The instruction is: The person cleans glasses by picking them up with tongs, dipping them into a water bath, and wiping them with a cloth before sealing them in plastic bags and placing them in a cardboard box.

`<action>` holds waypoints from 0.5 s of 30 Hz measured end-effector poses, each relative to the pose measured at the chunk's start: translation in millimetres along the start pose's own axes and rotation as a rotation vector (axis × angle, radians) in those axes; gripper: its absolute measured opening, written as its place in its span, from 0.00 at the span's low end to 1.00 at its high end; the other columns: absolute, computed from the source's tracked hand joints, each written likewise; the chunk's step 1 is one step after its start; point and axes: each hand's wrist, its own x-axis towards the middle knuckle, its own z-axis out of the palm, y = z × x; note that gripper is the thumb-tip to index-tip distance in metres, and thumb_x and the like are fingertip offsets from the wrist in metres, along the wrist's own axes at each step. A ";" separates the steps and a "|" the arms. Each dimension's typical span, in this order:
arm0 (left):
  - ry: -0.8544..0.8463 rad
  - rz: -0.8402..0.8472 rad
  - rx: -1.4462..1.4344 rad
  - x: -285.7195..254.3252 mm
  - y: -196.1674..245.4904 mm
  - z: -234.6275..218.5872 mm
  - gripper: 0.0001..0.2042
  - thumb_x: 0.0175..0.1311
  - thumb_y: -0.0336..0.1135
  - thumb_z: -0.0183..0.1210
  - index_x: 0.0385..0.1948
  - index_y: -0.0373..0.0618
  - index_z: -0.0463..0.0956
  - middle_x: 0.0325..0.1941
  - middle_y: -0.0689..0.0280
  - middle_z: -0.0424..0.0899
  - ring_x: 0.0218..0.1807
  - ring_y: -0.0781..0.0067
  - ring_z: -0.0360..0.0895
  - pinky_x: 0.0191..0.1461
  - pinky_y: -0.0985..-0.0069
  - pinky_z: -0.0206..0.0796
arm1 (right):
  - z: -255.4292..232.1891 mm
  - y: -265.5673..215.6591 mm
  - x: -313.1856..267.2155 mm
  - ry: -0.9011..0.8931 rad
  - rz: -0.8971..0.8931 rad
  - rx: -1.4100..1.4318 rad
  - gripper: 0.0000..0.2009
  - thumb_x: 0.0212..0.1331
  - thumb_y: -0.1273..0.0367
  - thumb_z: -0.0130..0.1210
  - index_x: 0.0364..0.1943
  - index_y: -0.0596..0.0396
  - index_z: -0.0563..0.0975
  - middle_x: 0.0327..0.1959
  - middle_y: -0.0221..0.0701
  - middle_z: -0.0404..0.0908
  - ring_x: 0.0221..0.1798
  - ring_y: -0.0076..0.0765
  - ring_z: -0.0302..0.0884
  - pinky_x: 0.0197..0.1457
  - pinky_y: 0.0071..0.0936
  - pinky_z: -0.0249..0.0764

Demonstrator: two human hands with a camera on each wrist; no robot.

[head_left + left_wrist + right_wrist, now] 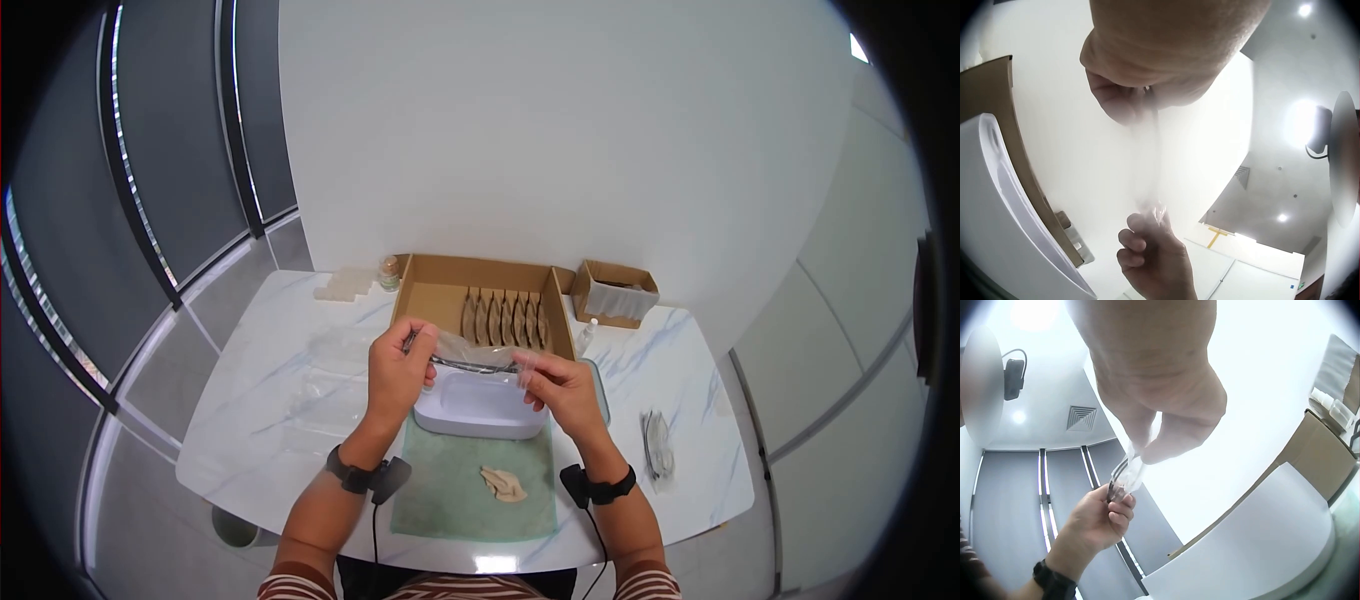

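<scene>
Both hands stretch a clear plastic sleeve (pixel 478 354) between them above a white oval tub (pixel 480 428). A thin, dark, curved item shows inside the sleeve, along its lower side. My left hand (pixel 398 365) grips one end, thumb on top, where the dark item's end also lies. The other end is pinched between thumb and fingers of my right hand (pixel 562 388). In the right wrist view, dark thin strands show through the plastic (pixel 1124 472) near the left hand. Under the tub lies a green mat (pixel 430 490) with a crumpled beige cloth (pixel 505 486) on it.
Behind the tub stands an open cardboard box (pixel 430 272) with several dark curved pieces in a row. A smaller carton (pixel 610 300) and a small bottle (pixel 588 333) are back right. Another bagged dark item (pixel 657 445) lies at right, clear plastic sleeves (pixel 335 395) at left, a jar (pixel 388 272) behind.
</scene>
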 end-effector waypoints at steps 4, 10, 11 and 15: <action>-0.017 -0.011 -0.046 -1.4 0.8 1.9 0.09 0.75 0.37 0.56 0.36 0.42 0.78 0.27 0.71 0.79 0.19 0.86 0.71 0.21 0.84 0.66 | 0.6 1.0 -1.5 0.003 0.004 -0.066 0.13 0.65 0.74 0.61 0.52 0.59 0.84 0.30 0.26 0.84 0.27 0.19 0.79 0.27 0.17 0.74; -0.062 -0.024 -0.109 -2.2 -2.6 2.1 0.10 0.75 0.38 0.56 0.35 0.42 0.78 0.27 0.70 0.79 0.19 0.85 0.72 0.20 0.83 0.67 | 4.4 4.3 -3.2 0.033 -0.042 -0.130 0.12 0.62 0.76 0.64 0.50 0.58 0.85 0.30 0.25 0.84 0.28 0.18 0.79 0.28 0.16 0.73; -0.059 -0.026 -0.117 -2.5 -2.2 1.9 0.10 0.75 0.38 0.56 0.35 0.42 0.78 0.27 0.70 0.79 0.19 0.85 0.71 0.20 0.83 0.67 | 5.7 3.9 -3.3 0.042 -0.078 -0.146 0.12 0.61 0.76 0.64 0.49 0.58 0.85 0.29 0.25 0.84 0.28 0.17 0.79 0.28 0.16 0.73; -0.062 -0.049 -0.155 -1.9 -3.0 0.9 0.10 0.73 0.37 0.57 0.36 0.40 0.79 0.26 0.70 0.78 0.20 0.84 0.73 0.20 0.83 0.68 | 8.6 6.1 -2.3 0.065 -0.116 -0.230 0.10 0.60 0.77 0.65 0.46 0.59 0.85 0.28 0.26 0.84 0.28 0.17 0.79 0.29 0.16 0.72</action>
